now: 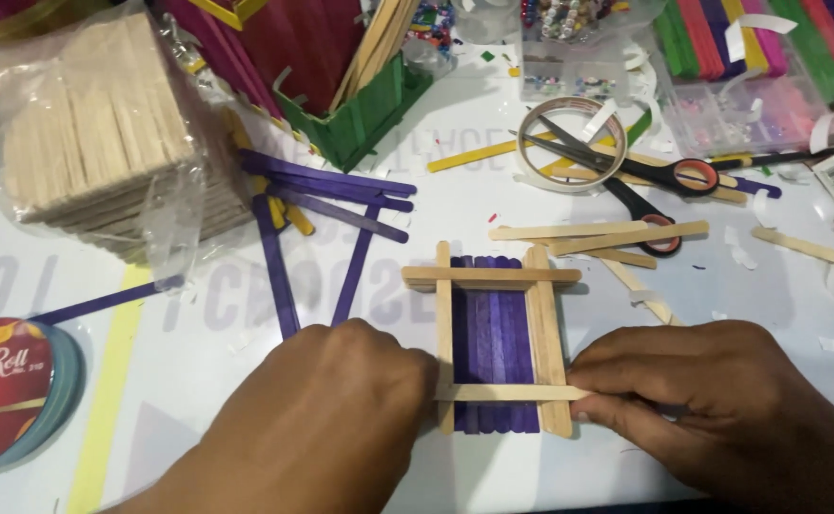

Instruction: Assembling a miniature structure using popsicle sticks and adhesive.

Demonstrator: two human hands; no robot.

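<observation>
Your left hand (341,400) is curled and presses on the stick frame (498,338) so it stays flat on the bench (769,381). Your right hand (712,390) pinches the bottom plain stick (512,392), lying across the purple sticks (493,324)

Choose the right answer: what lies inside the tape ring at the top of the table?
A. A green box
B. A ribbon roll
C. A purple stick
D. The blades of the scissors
D: the dark blades of the scissors pass through the tape ring, while their orange-lined handles lie to its right.
</observation>
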